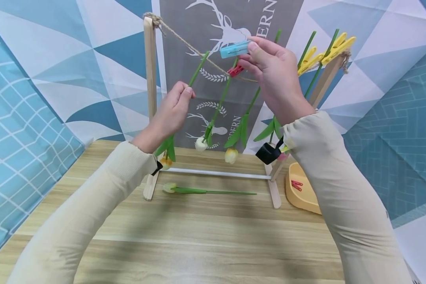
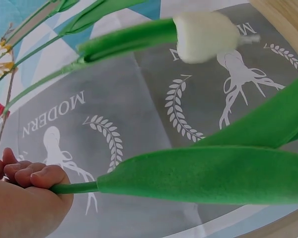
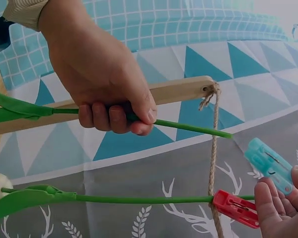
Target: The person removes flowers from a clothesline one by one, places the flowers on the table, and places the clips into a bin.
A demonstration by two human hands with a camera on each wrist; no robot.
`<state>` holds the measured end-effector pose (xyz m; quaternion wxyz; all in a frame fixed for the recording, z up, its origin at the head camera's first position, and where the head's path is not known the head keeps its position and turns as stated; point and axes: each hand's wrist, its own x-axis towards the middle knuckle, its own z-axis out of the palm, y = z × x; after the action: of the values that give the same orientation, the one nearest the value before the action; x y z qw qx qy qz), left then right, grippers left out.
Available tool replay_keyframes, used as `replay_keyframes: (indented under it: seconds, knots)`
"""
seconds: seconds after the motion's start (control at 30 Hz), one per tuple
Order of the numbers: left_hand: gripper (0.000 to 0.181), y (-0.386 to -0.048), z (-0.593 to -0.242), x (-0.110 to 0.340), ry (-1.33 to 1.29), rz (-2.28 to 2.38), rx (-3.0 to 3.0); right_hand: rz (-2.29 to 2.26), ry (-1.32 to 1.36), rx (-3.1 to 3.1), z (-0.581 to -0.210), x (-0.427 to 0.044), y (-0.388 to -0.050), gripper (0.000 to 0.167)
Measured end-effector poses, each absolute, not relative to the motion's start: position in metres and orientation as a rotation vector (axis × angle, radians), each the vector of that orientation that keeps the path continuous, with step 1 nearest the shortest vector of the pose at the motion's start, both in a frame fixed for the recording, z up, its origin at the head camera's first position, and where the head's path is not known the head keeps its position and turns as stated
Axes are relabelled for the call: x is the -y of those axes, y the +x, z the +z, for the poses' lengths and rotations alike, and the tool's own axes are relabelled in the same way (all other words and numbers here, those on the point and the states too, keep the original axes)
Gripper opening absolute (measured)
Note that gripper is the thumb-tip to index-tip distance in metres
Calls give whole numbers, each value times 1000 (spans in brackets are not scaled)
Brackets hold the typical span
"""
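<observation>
My left hand (image 1: 172, 108) grips the green stem of an artificial tulip (image 1: 198, 69) that hangs blossom down, leaves below the fist (image 2: 203, 173). The stem's top end crosses the twine (image 3: 213, 158); whether they touch I cannot tell. My right hand (image 1: 275, 73) pinches a light-blue clothespin (image 1: 234, 49) just right of that stem end. A red clothespin (image 3: 236, 208) holds a white tulip (image 1: 200, 144) on the twine, right beside my right fingers. Another tulip (image 1: 231, 155), pale yellow, hangs further right, its upper stem partly hidden by my right hand.
A wooden post (image 1: 150, 67) carries the twine on the left, another post (image 1: 326, 81) on the right. Yellow clothespins (image 1: 337, 49) hold stems by the right post. A loose tulip (image 1: 206, 191) lies on the table (image 1: 213, 244). An orange tray (image 1: 305, 204) contains red clothespins (image 1: 296, 185).
</observation>
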<state>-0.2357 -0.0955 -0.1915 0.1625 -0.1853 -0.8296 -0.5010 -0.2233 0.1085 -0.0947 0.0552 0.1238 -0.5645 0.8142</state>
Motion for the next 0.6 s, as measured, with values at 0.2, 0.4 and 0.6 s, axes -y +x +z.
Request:
replay_keyframes:
  seconds: [0.2, 0.4, 0.6]
  knots:
    - [32, -228, -195, 95, -547, -1376, 2419, 2537, 378, 1626, -102, -117, -218, 26]
    - [32, -222, -198, 93, -585, -1309, 2468, 2568, 392, 1582, -109, -124, -214, 26]
    - [30, -218, -203, 92, -640, -1252, 2513, 2633, 329, 1531, -118, -134, -210, 32]
